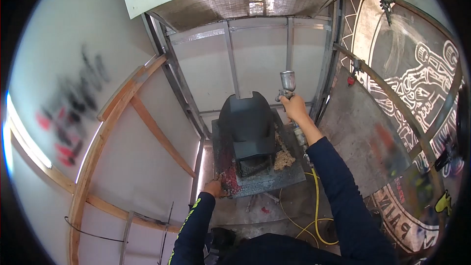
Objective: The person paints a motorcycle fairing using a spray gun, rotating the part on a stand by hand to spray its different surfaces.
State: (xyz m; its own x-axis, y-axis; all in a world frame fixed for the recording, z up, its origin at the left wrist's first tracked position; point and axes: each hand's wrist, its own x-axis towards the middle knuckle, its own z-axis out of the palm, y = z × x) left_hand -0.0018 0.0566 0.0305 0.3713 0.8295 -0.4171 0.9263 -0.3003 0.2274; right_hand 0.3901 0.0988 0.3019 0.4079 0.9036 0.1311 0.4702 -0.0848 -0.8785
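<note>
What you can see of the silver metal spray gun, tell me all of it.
The silver metal spray gun is held roughly upright in the bare right hand, its silver cylindrical cup on top. The hand covers the grip; the trigger cannot be made out. Below the hand hang a metallic fitting and a yellow flexible hose. It is right of the black seat-shaped piece; no spray is visible.

The black part (248, 122) has open space at left, a spray gun (288, 81) obstructing upper right.

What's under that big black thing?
Under the black thing is a board, speckled red near the left hand. Only the board's outer part shows; whatever is directly beneath the black thing is covered.
</note>
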